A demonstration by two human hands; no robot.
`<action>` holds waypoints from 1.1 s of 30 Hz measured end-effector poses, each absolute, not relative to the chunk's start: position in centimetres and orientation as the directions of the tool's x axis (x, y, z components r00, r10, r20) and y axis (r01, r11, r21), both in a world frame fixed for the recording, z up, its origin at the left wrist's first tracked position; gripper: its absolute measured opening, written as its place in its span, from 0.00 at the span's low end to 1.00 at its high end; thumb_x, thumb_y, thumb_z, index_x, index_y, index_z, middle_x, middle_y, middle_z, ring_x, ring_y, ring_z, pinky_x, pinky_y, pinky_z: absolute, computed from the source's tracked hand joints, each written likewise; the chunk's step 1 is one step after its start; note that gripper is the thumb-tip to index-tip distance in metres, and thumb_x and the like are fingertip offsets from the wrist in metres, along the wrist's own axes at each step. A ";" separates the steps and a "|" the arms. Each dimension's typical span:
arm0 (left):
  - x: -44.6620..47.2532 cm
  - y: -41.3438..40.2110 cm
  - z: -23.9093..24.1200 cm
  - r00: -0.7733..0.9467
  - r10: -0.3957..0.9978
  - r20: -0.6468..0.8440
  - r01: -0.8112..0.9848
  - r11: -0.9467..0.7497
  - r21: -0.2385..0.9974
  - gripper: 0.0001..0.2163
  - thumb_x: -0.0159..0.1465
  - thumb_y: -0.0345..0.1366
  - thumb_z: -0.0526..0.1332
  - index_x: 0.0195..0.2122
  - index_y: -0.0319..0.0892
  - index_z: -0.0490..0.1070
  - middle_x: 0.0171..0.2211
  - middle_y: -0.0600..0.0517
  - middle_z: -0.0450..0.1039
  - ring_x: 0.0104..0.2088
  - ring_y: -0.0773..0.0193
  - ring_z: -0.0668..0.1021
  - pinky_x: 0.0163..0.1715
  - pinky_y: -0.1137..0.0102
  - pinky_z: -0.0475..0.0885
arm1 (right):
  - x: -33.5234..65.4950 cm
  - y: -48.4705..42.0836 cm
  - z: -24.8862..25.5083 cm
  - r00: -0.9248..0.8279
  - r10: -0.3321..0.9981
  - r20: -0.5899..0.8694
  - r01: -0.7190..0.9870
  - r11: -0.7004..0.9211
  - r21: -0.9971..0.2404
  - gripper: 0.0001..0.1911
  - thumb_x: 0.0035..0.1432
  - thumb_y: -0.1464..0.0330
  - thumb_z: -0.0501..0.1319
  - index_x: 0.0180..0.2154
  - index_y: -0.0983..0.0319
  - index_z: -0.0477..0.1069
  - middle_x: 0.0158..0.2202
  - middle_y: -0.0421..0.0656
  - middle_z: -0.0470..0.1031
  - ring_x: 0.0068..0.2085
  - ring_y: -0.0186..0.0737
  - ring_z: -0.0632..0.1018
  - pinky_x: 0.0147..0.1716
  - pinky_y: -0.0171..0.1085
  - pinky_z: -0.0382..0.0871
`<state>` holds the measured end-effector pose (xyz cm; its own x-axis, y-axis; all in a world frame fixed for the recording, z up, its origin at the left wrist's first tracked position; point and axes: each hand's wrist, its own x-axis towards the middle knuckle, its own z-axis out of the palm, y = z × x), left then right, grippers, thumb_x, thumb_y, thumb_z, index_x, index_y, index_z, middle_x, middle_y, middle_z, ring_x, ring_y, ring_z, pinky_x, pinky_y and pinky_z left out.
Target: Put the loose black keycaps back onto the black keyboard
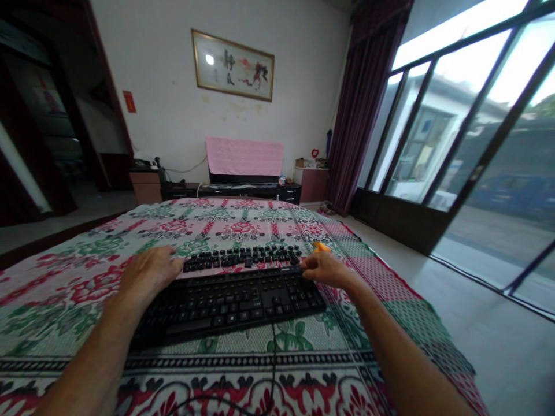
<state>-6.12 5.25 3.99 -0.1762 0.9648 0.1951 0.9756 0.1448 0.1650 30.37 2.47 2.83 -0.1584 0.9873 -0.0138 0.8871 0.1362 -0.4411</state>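
A black keyboard [229,303] lies on a flowered cloth [65,289] that covers a table. Just beyond it, rows of loose black keycaps [240,257] are laid out on the cloth. My left hand [150,271] rests at the keyboard's far left corner, fingers curled down beside the left end of the keycap rows. My right hand [323,268] is at the keyboard's far right corner, fingertips pinched at its edge. A small orange tool [321,247] lies just past that hand.
The keyboard's cable [274,358] runs toward the table's near edge. The table drops off to a tiled floor [455,300] on the right, by large windows. A low TV stand with a pink-covered screen [244,157] stands at the far wall.
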 end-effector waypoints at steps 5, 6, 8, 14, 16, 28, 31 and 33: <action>3.7 4.2 3.9 0.296 0.940 0.170 0.903 -0.334 0.272 0.14 0.54 0.42 0.51 0.38 0.47 0.70 0.33 0.53 0.72 0.35 0.64 0.72 0.36 0.72 0.64 | 30.4 2.0 2.7 -0.350 0.933 -0.081 0.800 0.253 -0.543 0.12 0.41 0.71 0.56 0.32 0.63 0.72 0.27 0.38 0.73 0.28 0.31 0.70 0.26 0.29 0.60; 5.2 4.2 3.3 0.369 0.910 0.190 0.871 -0.410 0.272 0.14 0.54 0.42 0.51 0.38 0.47 0.70 0.33 0.52 0.71 0.36 0.64 0.71 0.37 0.72 0.64 | 30.6 1.9 2.6 -0.352 0.933 -0.072 0.802 0.261 -0.538 0.12 0.41 0.71 0.56 0.32 0.63 0.71 0.27 0.38 0.73 0.28 0.31 0.70 0.26 0.29 0.60; 7.4 4.2 2.2 0.452 0.856 0.250 0.824 -0.508 0.250 0.12 0.54 0.39 0.52 0.37 0.46 0.70 0.34 0.51 0.70 0.37 0.63 0.70 0.39 0.70 0.63 | 30.9 2.0 2.4 -0.351 0.934 -0.058 0.810 0.272 -0.519 0.12 0.41 0.71 0.56 0.32 0.63 0.71 0.28 0.38 0.73 0.28 0.32 0.70 0.26 0.29 0.60; 9.5 4.0 0.1 0.468 0.816 0.341 0.788 -0.559 0.257 0.11 0.55 0.36 0.52 0.37 0.44 0.69 0.34 0.50 0.67 0.38 0.64 0.69 0.40 0.70 0.63 | 31.1 2.1 2.2 -0.412 0.907 -0.091 0.803 0.314 -0.507 0.12 0.41 0.70 0.57 0.32 0.62 0.72 0.27 0.37 0.73 0.29 0.32 0.70 0.27 0.29 0.60; 9.5 4.0 -0.3 0.470 0.811 0.349 0.782 -0.566 0.261 0.10 0.55 0.36 0.52 0.37 0.44 0.69 0.34 0.50 0.67 0.38 0.64 0.69 0.40 0.70 0.63 | 30.8 2.1 2.3 -0.394 0.913 -0.103 0.821 0.300 -0.485 0.13 0.41 0.70 0.57 0.33 0.62 0.72 0.27 0.37 0.73 0.29 0.32 0.70 0.27 0.28 0.60; 10.8 3.3 -0.3 0.617 0.705 0.351 0.652 -0.707 0.275 0.10 0.56 0.34 0.51 0.34 0.46 0.71 0.32 0.51 0.66 0.36 0.65 0.68 0.37 0.71 0.63 | 30.1 2.2 2.8 -0.380 0.916 -0.131 0.874 0.309 -0.376 0.14 0.40 0.68 0.57 0.33 0.59 0.74 0.22 0.35 0.71 0.23 0.29 0.67 0.21 0.27 0.55; 11.1 3.1 -0.6 0.664 0.669 0.334 0.610 -0.743 0.277 0.11 0.55 0.34 0.52 0.36 0.48 0.71 0.32 0.51 0.65 0.36 0.65 0.68 0.36 0.71 0.63 | 29.9 2.1 3.0 -0.371 0.917 -0.146 0.878 0.295 -0.377 0.14 0.40 0.68 0.57 0.32 0.59 0.74 0.21 0.35 0.71 0.22 0.29 0.66 0.20 0.27 0.55; 11.2 3.0 -0.8 0.695 0.638 0.330 0.577 -0.770 0.274 0.12 0.55 0.35 0.52 0.38 0.48 0.70 0.32 0.51 0.65 0.35 0.65 0.67 0.36 0.71 0.64 | 29.8 2.1 3.1 -0.363 0.920 -0.145 0.885 0.292 -0.362 0.13 0.40 0.67 0.57 0.31 0.58 0.74 0.20 0.35 0.69 0.21 0.28 0.65 0.20 0.27 0.54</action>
<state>11.20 3.03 -0.80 0.6954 0.6383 0.3303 0.5766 -0.7698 0.2737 29.76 2.07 3.14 -0.3628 0.9205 -0.1452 0.8853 0.2918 -0.3621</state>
